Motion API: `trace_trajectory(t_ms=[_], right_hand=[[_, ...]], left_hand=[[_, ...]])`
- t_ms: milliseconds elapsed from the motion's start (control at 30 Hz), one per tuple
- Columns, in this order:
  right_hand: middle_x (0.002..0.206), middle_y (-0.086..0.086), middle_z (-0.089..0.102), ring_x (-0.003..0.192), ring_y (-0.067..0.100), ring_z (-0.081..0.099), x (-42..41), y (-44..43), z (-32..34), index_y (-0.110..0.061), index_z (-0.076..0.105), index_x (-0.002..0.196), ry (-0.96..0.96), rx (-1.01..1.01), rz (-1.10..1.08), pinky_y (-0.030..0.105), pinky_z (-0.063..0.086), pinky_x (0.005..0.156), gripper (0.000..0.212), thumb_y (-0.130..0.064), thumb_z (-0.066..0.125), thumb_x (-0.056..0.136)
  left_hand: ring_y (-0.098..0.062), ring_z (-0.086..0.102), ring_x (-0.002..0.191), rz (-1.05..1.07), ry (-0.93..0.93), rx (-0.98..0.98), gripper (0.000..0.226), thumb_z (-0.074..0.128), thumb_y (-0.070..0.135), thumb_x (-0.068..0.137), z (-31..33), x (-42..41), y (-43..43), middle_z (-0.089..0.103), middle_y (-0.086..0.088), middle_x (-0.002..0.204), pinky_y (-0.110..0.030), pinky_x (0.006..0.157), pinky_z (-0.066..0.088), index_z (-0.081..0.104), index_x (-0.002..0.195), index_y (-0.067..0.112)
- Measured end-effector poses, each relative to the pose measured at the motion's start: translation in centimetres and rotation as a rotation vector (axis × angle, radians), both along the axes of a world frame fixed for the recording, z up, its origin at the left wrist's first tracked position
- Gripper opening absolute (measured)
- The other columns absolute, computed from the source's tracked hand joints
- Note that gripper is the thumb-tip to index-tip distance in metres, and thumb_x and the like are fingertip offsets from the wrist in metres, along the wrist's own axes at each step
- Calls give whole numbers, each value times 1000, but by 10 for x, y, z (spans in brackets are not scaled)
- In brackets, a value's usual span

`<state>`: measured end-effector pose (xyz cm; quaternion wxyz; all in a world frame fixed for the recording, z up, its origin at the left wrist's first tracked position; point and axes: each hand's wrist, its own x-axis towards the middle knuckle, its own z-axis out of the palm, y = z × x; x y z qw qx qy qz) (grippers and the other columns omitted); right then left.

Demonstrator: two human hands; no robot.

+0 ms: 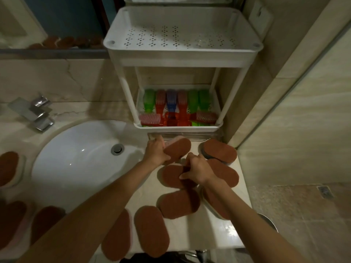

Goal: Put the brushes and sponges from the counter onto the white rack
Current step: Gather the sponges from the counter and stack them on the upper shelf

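Left hand: our left hand (156,151) has its fingers (157,142) curled round the near-left end of the lifted sponge (178,149) and grips it clear of the counter (191,232).
Right hand: our right hand (198,170) is closed on the flat sponge (170,177), thumb on its brown top and fingers bent over its far edge. We cannot tell whether it has left the counter.
Lifted sponge's axis: the long way runs from near-left to far-right, with the brown face tilted toward us and the pink body behind.
White rack: the white rack (237,95) stands at the counter's back edge, right of the sink (76,160), straight beyond both hands.
Lower shelf: the lower shelf (178,127) holds the brushes (171,103), packed side by side.
Top shelf: the top shelf (182,51) shows its perforated floor, above and beyond the lifted sponge.
Nearer hand: the left, just before the rack's lower front rim. The right sits closer to us.
Coming move, as we judge it: the left hand carries up and away to the top shelf, and the right follows.
Other sponges: the other sponges (179,204) lie along the counter's right side and front edge, with more left of the sink.
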<state>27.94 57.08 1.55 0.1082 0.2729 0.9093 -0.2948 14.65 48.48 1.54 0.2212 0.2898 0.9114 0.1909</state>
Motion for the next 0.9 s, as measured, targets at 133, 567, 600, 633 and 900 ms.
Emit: trace_trajectory(t_ms=[133,567,600,633,900], right_hand=[[114,14,57,111,29,46,0,1,9,-6,53,107,124,47,-90,34,39,85,40,-14,74,73],[109,9,53,105,24,43,10,-57,93,-8,59,110,464,341,-306,28,36,87,40,-18,67,72],[108,8,54,104,24,42,10,-62,103,-8,59,109,490,362,-321,29,35,87,40,-19,68,71],[107,8,54,103,24,42,10,-67,113,-8,58,109,518,386,-336,29,35,87,41,-20,68,71],[95,-1,44,91,17,42,-2,-70,199,-8,55,101,785,330,-438,22,30,75,33,-17,68,72]], left_hand=[[-35,53,107,55,18,117,34,66,-2,71,9,3,-14,57,-20,110,-38,79,44,45,97,4],[-28,47,110,109,152,457,40,70,10,74,104,12,-87,50,-13,115,-29,79,38,50,109,5],[-29,48,107,107,147,496,40,70,10,73,115,11,-92,51,-13,112,-30,77,39,50,107,5],[-28,50,103,101,140,536,38,71,11,72,127,11,-97,52,-13,109,-30,75,39,50,104,6],[-28,59,100,95,105,765,47,72,19,75,212,-3,-97,58,-11,113,-39,77,53,42,111,12]])
